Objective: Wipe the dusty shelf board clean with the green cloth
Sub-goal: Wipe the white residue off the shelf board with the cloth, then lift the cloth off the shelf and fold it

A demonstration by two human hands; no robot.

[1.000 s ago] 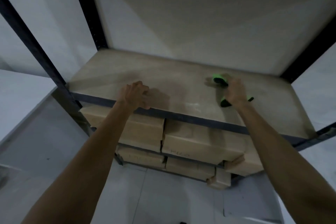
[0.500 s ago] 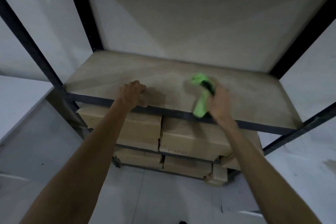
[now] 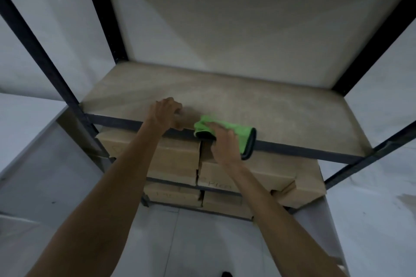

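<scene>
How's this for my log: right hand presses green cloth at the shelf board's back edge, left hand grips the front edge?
Wrong edge. Head view: right hand presses the green cloth at the shelf board's front edge; left hand grips the front edge.

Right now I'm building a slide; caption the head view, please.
Right hand presses the green cloth over the front edge of the shelf board; left hand grips that edge.
</scene>
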